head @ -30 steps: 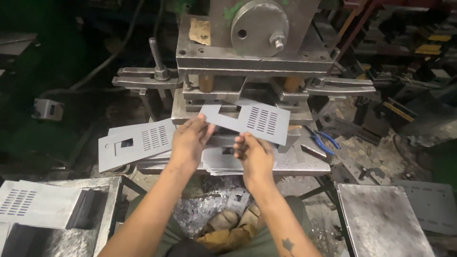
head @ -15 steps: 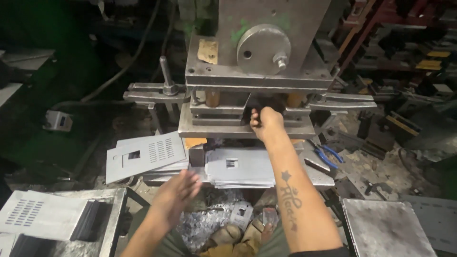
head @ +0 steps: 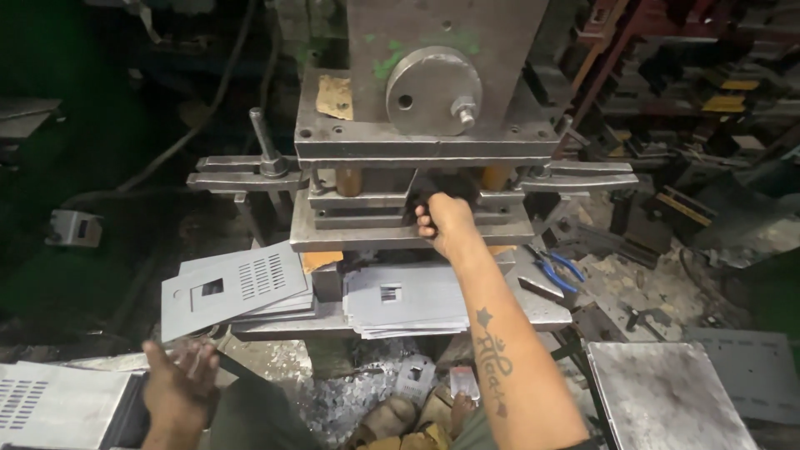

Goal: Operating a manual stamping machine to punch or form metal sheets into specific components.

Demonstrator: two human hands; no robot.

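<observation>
Pressed sheet-metal plate [head: 414,204] sits in the gap of the press die at the centre of the frame, a dark edge of it showing just left of the right hand [head: 446,223]. That hand's fingers [head: 427,223] are curled tight against the plate's edge inside the gap; most of the plate is hidden by the die blocks. The forearm runs down to the lower right of the frame.

The left hand [head: 177,385] hangs low at the lower left, palm up, fingers [head: 196,354] spread wide and holding nothing, just above a grey perforated panel [head: 50,404] at the frame's lower left edge.

Below the right hand, a stack of grey blanks [head: 408,300] lies on the press counter [head: 546,310], each with a small rectangular cut-out. Left of it, a second stack of punched plates [head: 233,287] with slot rows leans out over the counter edge. Blue-handled pliers [head: 554,268] lie right of the forearm. The press head [head: 433,92] with its round disc fills the upper centre. Metal scrap [head: 350,400] litters the floor beneath.
</observation>
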